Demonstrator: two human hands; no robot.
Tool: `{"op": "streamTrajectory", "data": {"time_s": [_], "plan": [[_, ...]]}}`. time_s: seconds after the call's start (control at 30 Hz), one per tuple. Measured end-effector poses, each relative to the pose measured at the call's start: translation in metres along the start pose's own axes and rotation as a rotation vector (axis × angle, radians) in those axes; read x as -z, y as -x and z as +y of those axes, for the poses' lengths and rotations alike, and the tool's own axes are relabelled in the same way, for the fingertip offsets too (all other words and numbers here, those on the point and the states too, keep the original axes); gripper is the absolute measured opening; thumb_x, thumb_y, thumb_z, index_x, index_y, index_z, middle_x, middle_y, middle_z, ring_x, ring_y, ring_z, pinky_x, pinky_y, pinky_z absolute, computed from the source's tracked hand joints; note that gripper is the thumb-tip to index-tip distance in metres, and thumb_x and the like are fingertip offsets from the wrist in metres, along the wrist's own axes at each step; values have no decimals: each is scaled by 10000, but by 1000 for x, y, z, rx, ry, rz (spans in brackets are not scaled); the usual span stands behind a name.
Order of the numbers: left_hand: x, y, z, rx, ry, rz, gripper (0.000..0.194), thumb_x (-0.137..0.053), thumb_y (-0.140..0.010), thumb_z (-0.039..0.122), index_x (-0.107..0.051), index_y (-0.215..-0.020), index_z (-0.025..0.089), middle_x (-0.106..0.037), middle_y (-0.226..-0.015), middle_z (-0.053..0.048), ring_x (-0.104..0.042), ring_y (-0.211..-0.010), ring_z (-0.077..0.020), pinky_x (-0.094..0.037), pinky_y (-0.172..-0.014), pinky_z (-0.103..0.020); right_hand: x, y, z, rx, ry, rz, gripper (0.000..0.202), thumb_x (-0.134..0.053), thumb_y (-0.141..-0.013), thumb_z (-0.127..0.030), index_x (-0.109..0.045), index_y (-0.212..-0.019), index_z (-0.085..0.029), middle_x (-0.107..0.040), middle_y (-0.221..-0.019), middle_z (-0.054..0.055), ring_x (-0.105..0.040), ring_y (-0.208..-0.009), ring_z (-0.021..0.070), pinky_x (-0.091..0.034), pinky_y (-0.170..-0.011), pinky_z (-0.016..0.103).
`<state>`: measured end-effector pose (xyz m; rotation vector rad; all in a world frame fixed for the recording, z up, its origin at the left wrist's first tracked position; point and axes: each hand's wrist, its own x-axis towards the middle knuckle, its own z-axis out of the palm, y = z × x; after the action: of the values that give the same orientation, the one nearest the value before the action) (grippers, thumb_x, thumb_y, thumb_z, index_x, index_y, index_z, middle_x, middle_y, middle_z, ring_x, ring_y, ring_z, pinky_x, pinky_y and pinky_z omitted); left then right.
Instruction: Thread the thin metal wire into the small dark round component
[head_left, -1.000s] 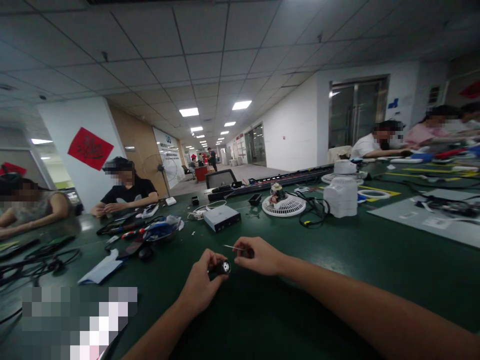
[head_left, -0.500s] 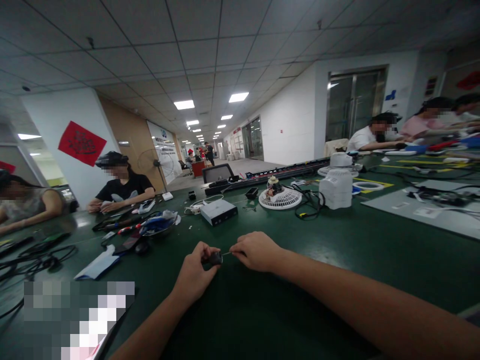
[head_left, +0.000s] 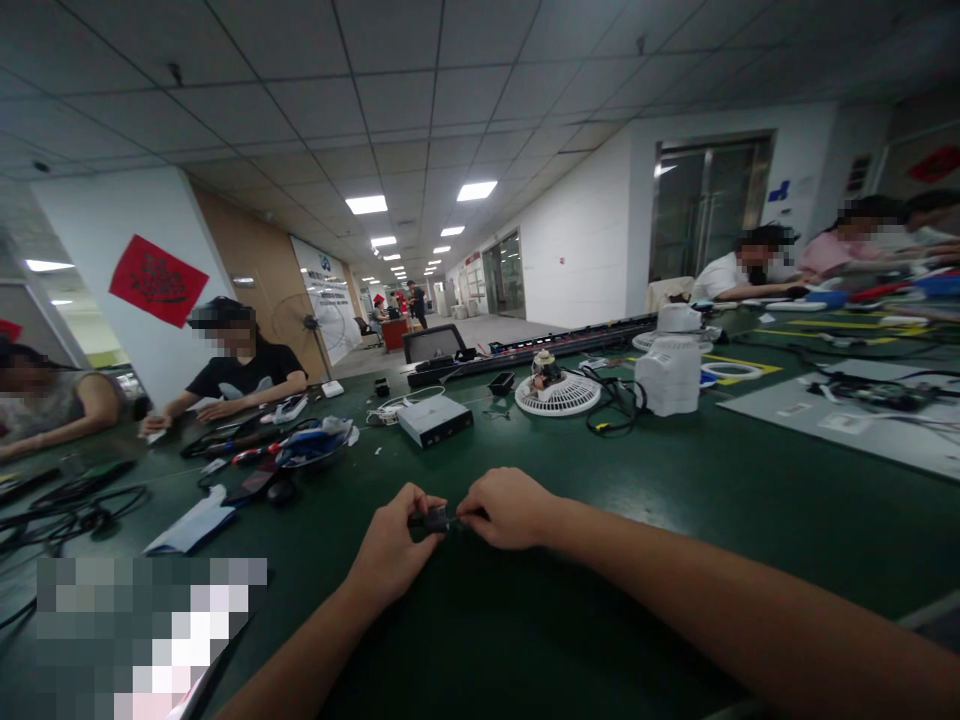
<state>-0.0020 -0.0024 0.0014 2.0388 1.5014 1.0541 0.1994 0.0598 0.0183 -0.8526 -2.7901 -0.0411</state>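
My left hand [head_left: 388, 548] is closed on a small dark block-shaped part [head_left: 436, 520], pinched between thumb and fingers above the green tabletop [head_left: 570, 630]. Close to its right, my right hand [head_left: 514, 508] has thumb and forefinger pressed together on a thin, light-coloured piece [head_left: 454, 523] at the part's right end. Most of that piece is hidden by the fingertips, and its kind does not show. Beyond both hands lies a silver box-shaped drive [head_left: 435, 418] with a black front.
A white round fan grille with a motor [head_left: 556, 390] and a white plastic housing [head_left: 669, 377] stand farther back. On the left are a light blue cloth-like sheet [head_left: 191, 522], black cables [head_left: 82, 515] and assorted tools. Several people sit around the table.
My right hand has moved slightly left, closer to the dark part, so less of the thin piece shows. My left hand still holds the part, which is turned slightly.
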Motion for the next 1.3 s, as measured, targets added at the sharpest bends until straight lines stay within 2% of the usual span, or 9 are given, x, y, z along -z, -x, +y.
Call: {"op": "streamTrajectory", "data": {"time_s": [0.2, 0.33, 0.43, 0.5, 0.57, 0.77, 0.87, 1.0, 1.3], "plan": [[0, 0, 2, 23, -78, -36, 199, -626, -738, 154, -455, -801, 232, -719, -1051, -47, -660, -1053, -213, -518, -907, -373, 2, -1, 0, -141, 8, -26, 295, -474, -878, -345, -743, -946, -242, -730, -845, 63, -651, -744, 215, -427, -624, 288], [2, -2, -6, 67, -203, 19, 178, -622, -742, 167, -485, -836, 231, -712, -1039, -47, -668, -1004, -225, -514, -860, -368, 6, -1, 2, -244, -98, -23, 327, -519, -871, -442, -730, -929, -199, -708, -826, 72, -633, -723, 201, -420, -600, 276], [4, -4, -13, 114, -245, 70, 156, -619, -756, 203, -506, -860, 228, -712, -1022, -51, -679, -950, -235, -515, -805, -363, 9, 1, 2, -183, -374, -149, 358, -632, -801, -518, -720, -907, -187, -690, -795, 29, -609, -675, 150, -405, -547, 229], [5, -5, -16, 125, -226, 88, 161, -626, -754, 217, -515, -870, 223, -714, -1009, -57, -682, -933, -238, -516, -800, -362, 9, 3, 2, -105, -490, -257, 327, -728, -728, -480, -721, -875, -188, -686, -779, 5, -609, -673, 136, -409, -538, 211], [5, -5, -17, 126, -194, 96, 180, -639, -741, 213, -518, -873, 221, -716, -999, -58, -684, -926, -239, -519, -811, -370, 7, 3, 2, -51, -532, -290, 286, -778, -690, -412, -725, -863, -190, -688, -782, -5, -615, -691, 137, -420, -549, 206], [3, -3, -6, 94, -34, 54, 209, -672, -717, 186, -510, -846, 217, -721, -1022, -57, -682, -981, -235, -533, -860, -384, -7, -3, 9, -80, -535, 11, 222, -734, -768, -325, -745, -951, -200, -701, -798, 4, -613, -706, 139, -408, -601, 222], [1, -1, 0, 55, 20, 22, 236, -682, -705, 162, -489, -829, 216, -723, -1016, -48, -684, -977, -223, -534, -872, -374, -15, -6, 11, -74, -498, 116, 186, -732, -780, -303, -761, -927, -193, -701, -807, 16, -611, -719, 142, -405, -624, 227], [-1, 1, 3, 21, 22, 14, 263, -701, -690, 161, -466, -796, 214, -715, -929, -23, -688, -917, -211, -545, -816, -352, -20, -7, 7, -33, -511, 212, 128, -698, -816, -251, -764, -905, -187, -707, -811, 19, -619, -730, 132, -416, -652, 218], [-2, 3, 9, -14, 15, -2, 270, -735, -686, 184, -481, -771, 215, -724, -951, -35, -674, -905, -212, -532, -812, -348, -18, -7, 3, 15, -492, 317, 50, -750, -758, -204, -750, -797, -174, -688, -789, 14, -617, -730, 130, -432, -662, 217]]}}
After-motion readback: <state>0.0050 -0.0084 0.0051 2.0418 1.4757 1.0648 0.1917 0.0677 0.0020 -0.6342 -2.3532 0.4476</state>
